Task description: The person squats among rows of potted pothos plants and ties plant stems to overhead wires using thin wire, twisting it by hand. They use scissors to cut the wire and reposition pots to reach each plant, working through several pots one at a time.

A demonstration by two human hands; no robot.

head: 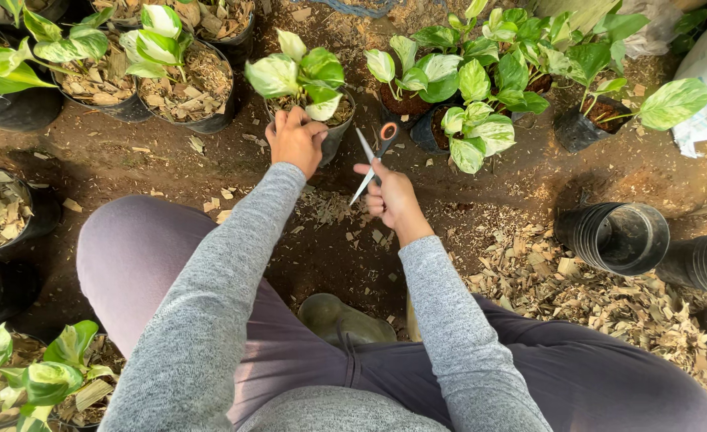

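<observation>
The left hand [296,140] curls its fingers around the black pot's [333,132] rim; the right hand [389,196] grips orange-handled scissors [373,156], blades together.

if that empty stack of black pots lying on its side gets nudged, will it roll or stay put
The stack of black pots lies on its side with its round mouth showing, so it would probably roll, likely curving because pots taper. It looks thin, ribbed and empty, so probably light. The wood chips around it might slow it.
</observation>
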